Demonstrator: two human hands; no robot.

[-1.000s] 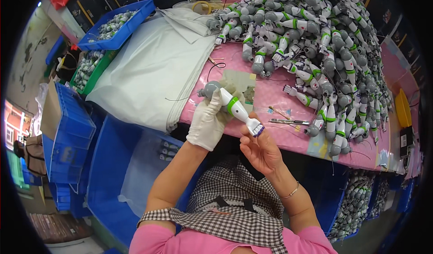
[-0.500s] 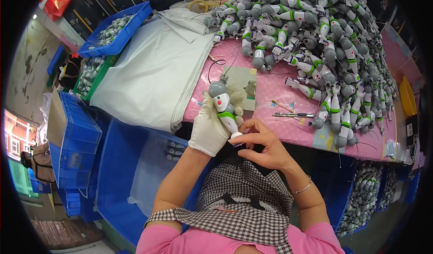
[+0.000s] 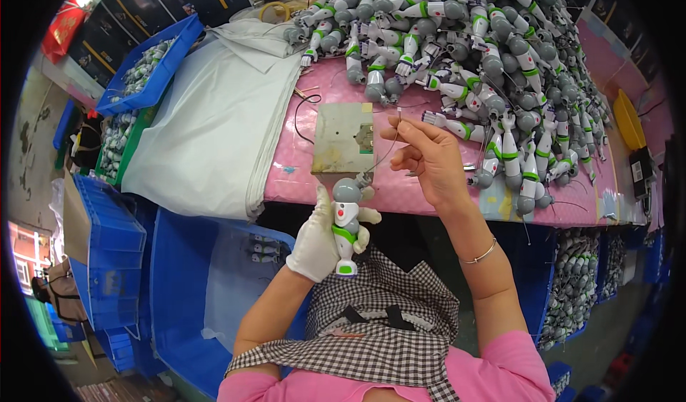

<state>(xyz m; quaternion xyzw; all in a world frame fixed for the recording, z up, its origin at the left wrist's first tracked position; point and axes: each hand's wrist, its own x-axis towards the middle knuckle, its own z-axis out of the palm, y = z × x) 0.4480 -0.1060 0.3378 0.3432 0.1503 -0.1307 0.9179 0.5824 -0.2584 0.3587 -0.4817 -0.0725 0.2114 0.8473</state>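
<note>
My left hand, in a white glove, grips a toy robot arm above my lap, in front of the table's edge. The arm is white and grey with green bands and a red dot, its grey ball end up. From that upper end a thin dark wire runs up to the right. My bare right hand pinches the wire close to its tip, between thumb and fingers. Just beyond my hands lies a flat grey metal box with a small opening at its right side and a black cable on its left.
A large heap of similar toy arms covers the right and back of the pink-covered table. White sheeting drapes its left. Blue bins stand below, some holding toy arms. A yellow basin sits at the far right.
My right hand has left the toy arm's lower end and risen to the right, taking the wire. My left hand has lowered, and the toy arm is now nearly upright.
</note>
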